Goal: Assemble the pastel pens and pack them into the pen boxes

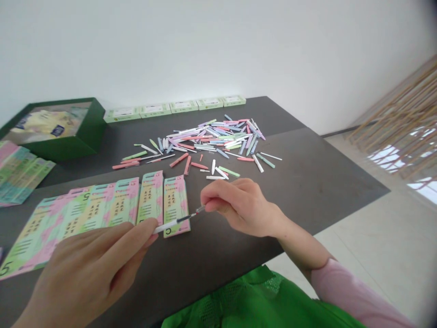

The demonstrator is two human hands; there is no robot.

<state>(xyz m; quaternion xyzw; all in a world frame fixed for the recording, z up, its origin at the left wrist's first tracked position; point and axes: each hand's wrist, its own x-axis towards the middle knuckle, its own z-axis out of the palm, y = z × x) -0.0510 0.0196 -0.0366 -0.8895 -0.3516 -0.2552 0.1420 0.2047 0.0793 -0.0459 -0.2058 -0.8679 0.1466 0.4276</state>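
My left hand pinches the white end of a thin pen-like stick between thumb and fingers. My right hand, fingers closed, grips the stick's other, darker tip over the dark table. The stick hangs just above the rightmost of several pastel printed cards laid in a row. Beyond lies a heap of pastel pen barrels and caps in pink, green, white and lilac.
A green open box sits at the back left, with a stack of cards in front of it. Several small light green boxes line the far edge. Green fabric lies on my lap. The table's right edge drops to a pale floor.
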